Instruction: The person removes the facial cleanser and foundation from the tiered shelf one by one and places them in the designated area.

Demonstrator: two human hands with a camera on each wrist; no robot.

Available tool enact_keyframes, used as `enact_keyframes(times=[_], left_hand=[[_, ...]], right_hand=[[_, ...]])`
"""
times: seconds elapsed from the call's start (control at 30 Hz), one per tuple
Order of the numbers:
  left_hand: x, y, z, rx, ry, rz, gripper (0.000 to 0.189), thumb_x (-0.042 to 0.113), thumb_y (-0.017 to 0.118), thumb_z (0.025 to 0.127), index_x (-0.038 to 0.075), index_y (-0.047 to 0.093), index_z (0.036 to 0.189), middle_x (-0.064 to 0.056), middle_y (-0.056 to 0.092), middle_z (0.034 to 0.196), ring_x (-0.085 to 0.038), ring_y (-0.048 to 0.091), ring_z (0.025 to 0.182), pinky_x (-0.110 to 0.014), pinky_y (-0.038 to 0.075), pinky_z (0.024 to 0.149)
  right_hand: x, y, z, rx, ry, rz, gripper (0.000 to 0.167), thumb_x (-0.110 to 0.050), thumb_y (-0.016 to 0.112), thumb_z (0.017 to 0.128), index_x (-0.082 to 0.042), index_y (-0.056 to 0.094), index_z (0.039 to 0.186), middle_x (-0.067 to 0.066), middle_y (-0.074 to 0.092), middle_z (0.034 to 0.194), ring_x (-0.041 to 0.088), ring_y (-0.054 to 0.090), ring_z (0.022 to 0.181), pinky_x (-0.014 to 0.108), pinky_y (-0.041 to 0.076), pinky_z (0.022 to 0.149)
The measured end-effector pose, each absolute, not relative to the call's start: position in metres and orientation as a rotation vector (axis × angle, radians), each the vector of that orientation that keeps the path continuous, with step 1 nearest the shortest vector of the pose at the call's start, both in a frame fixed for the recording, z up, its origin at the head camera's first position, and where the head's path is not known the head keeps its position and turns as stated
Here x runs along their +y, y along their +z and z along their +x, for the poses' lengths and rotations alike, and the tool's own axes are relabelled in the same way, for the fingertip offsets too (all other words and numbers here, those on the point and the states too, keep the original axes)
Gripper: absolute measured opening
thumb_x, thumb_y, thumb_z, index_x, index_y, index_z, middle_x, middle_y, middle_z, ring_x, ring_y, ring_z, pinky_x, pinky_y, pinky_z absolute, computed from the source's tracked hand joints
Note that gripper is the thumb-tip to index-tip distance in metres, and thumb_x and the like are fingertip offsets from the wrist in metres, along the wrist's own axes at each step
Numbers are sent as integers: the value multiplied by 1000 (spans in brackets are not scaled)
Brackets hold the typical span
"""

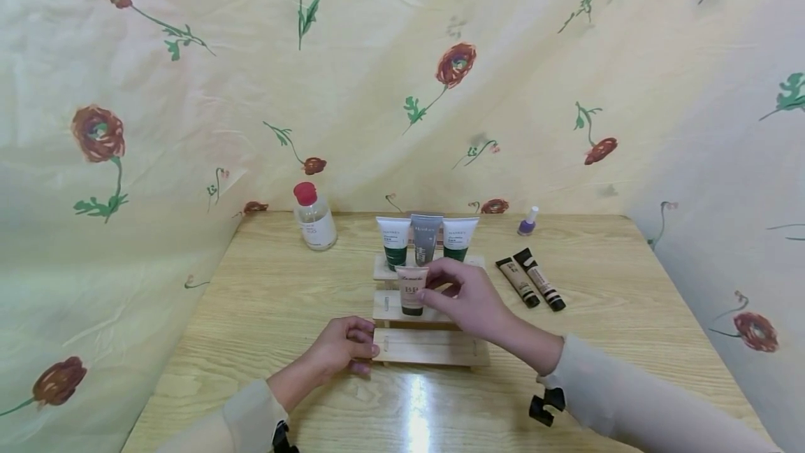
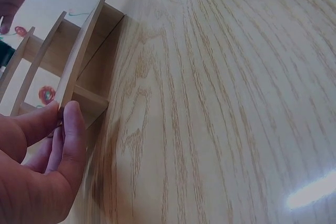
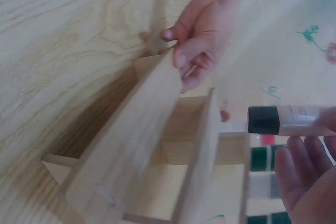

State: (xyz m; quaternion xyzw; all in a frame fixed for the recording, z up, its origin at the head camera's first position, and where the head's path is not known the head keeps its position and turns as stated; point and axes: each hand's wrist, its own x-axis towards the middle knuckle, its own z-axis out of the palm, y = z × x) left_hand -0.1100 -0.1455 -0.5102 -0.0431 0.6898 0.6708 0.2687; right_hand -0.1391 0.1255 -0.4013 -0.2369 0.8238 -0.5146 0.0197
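Note:
A three-tier wooden rack stands on the table. My left hand pinches the left end of its lowest step between thumb and fingers, as the left wrist view also shows. My right hand holds a small pink BB cream tube, upright with its black cap down, at the left part of the middle step. Whether the cap touches the step I cannot tell. On the top step stand a white-and-green tube, a grey tube and another white-and-green tube.
Two beige tubes with black ends, one beside the other, lie right of the rack. A purple nail polish bottle stands behind them. At the back left is a clear bottle with a red cap. Flowered cloth hangs behind the table.

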Motion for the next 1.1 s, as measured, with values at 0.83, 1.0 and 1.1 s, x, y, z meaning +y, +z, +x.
enact_keyframes(times=[0.83,1.0,1.1], left_hand=[[-146,-506,-108,1858,1803,-115,47,-3,76,90,-7,53,130,-12,62,101,-19,66,80,-37,66,66],[-146,-506,-109,1853,1797,-116,46,-3,76,90,-7,53,130,-12,62,102,-20,66,80,-37,66,66],[-146,-505,-109,1862,1791,-114,46,-2,76,90,-6,54,130,-12,62,102,-20,66,80,-38,66,66]], right_hand=[[315,-401,-180,2677,-1491,-170,48,-32,66,102,2,62,135,-12,69,108,5,70,89,34,66,73],[348,-418,-195,2711,-1378,-131,49,-32,67,102,5,61,133,4,72,108,6,70,85,37,66,71],[365,-430,-202,2709,-1333,-98,51,-32,67,102,7,60,134,21,69,115,7,70,85,38,67,71]])
